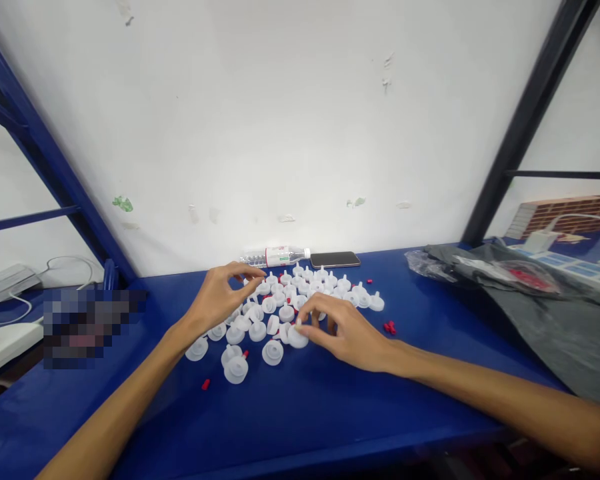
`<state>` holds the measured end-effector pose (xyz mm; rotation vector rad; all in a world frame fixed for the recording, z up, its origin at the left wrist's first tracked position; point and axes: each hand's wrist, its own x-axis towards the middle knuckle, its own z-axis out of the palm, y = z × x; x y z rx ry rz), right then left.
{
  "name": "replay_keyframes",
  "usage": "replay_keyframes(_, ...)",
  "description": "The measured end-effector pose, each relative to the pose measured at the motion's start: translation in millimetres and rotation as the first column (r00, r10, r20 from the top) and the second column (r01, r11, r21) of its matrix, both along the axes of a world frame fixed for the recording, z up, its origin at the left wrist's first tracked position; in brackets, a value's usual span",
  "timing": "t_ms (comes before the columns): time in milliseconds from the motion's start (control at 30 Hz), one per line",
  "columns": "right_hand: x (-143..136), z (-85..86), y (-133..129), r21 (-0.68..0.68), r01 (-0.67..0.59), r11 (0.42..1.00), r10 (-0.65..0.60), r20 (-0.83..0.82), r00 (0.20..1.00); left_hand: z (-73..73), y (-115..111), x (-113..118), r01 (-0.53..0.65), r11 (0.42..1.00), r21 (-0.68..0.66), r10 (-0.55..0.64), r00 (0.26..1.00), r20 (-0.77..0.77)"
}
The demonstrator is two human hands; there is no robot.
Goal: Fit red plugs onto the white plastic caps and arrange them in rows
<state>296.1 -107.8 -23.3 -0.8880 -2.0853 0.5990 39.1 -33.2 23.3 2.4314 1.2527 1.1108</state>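
Observation:
Many white round plastic caps with short spouts lie in a loose pile on the blue table (330, 407). My left hand (230, 290) hovers over the pile's left back part, thumb and index finger pinched near a white spout; what they hold, if anything, is too small to make out. At the pile's front right, my right hand (337, 327) pinches the spout of a white cap (297, 337) between thumb and fingers. Small red pieces (390, 327) lie to the right, and another red piece (206, 385) rests at the front left. Several more show among the caps.
Behind the pile, a clear plastic bottle (280, 256) lies on its side beside a dark phone (335, 259). Grey plastic bags (510, 280) cover the right side. Blue and black frame posts flank the white wall.

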Motion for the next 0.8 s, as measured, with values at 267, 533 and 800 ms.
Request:
replay_keyframes(267, -1.3, 1.8, 5.1, -0.336, -0.234, 0.912, 0.118, -0.333, 0.936, 3.4, -29.8, 28.3, 0.225, 0.963, -0.146, -0.209, 0.971, 0.117)
replay_keyframes(533, -1.4, -7.6, 10.5, -0.404, -0.202, 0.892, 0.037, -0.381, 0.924, -7.1, -36.9, 42.6, 0.367, 0.881, -0.3, -0.324, 0.928, 0.183)
replay_keyframes(800, -3.9, -10.3, 13.5, -0.444, -0.242, 0.863, 0.013, -0.458, 0.889, -5.4, -41.0, 44.0, 0.4, 0.85, -0.343, -0.359, 0.916, 0.179)
